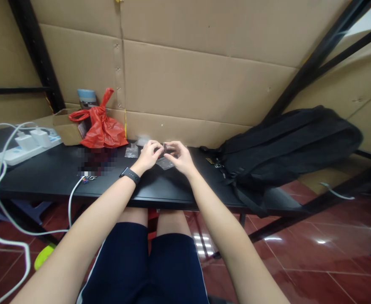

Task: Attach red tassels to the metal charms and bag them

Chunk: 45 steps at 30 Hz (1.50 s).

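Close together above the black table (169, 185), my two hands meet at a small dark object (165, 147) whose kind is too small to make out. My left hand (149, 155), with a black band on its wrist, has its fingers closed at the object's left side. From the right, my right hand (181, 158) pinches it between thumb and fingers. Under the hands lies a clear plastic bag (166, 164). Another small clear bag (131, 150) rests left of my left hand, and a whitish plastic piece (143, 140) sits behind it.
A knotted red plastic bag (105, 128) stands at the back left by a cardboard box (66, 128) and a blue-lidded container (86, 96). Further left is a white power strip (27, 152) with trailing cables. A black backpack (290, 152) fills the right side. Cardboard walls the back.
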Each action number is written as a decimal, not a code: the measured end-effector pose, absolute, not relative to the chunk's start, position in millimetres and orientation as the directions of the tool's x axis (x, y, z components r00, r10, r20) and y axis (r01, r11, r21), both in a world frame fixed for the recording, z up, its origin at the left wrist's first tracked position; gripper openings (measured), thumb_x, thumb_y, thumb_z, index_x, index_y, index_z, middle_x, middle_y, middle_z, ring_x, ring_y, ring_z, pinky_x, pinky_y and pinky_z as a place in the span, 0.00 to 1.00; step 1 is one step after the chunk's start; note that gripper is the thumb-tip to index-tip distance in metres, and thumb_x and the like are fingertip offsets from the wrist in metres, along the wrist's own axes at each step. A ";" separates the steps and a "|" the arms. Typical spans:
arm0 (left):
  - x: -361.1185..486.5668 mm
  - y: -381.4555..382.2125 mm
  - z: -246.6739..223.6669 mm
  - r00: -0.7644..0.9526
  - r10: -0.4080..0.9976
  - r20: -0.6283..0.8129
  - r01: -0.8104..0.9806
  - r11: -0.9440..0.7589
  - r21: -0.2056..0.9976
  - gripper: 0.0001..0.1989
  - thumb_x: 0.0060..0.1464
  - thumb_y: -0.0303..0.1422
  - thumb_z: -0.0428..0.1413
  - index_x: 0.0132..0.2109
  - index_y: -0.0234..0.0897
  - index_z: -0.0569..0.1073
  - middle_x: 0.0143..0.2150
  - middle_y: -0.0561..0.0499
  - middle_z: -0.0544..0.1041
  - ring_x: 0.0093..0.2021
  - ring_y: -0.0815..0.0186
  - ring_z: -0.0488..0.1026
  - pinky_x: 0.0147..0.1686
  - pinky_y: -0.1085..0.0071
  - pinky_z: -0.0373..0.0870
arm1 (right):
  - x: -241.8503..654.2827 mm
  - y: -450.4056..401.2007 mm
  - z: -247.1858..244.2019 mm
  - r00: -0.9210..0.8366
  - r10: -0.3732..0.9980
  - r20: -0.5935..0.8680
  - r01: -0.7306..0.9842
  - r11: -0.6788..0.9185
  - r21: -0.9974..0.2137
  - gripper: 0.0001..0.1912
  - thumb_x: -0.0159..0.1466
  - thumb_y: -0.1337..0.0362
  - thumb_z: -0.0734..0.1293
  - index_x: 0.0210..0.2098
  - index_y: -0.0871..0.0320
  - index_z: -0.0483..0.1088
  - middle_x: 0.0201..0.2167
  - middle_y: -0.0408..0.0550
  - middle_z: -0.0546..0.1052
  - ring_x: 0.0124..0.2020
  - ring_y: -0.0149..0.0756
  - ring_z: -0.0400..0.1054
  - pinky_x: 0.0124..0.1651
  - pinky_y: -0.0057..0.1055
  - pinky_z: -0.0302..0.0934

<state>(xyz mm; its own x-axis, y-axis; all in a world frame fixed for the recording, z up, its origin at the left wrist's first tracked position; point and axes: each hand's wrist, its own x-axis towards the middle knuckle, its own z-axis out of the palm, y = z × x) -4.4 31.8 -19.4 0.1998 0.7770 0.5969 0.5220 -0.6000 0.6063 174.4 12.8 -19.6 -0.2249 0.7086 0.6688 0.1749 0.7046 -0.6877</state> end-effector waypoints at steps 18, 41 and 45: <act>-2.6 29.2 -22.1 0.194 0.781 0.594 0.593 -0.576 0.563 0.08 0.64 0.37 0.54 0.42 0.41 0.76 0.50 0.45 0.73 0.56 0.55 0.68 0.59 0.54 0.63 | 173.1 13.3 -20.4 -0.180 0.741 0.647 0.138 0.670 -0.729 0.26 0.53 0.48 0.78 0.45 0.52 0.69 0.51 0.53 0.79 0.49 0.45 0.76 0.47 0.39 0.70; 2.6 12.0 -13.4 0.196 0.686 0.700 0.667 -0.617 0.418 0.06 0.64 0.33 0.54 0.41 0.39 0.75 0.52 0.44 0.71 0.54 0.55 0.67 0.54 0.55 0.61 | 176.7 11.1 -17.9 -0.176 0.795 0.580 -0.001 0.589 -0.808 0.28 0.49 0.50 0.80 0.43 0.52 0.68 0.51 0.53 0.79 0.47 0.43 0.77 0.51 0.41 0.72; 2.6 12.4 -13.5 0.189 0.689 0.700 0.684 -0.604 0.409 0.06 0.64 0.33 0.54 0.41 0.39 0.75 0.52 0.44 0.71 0.54 0.54 0.67 0.53 0.55 0.61 | 175.9 12.0 -18.9 -0.194 0.790 0.582 -0.015 0.591 -0.807 0.28 0.50 0.51 0.80 0.43 0.52 0.68 0.51 0.53 0.78 0.48 0.43 0.76 0.52 0.41 0.71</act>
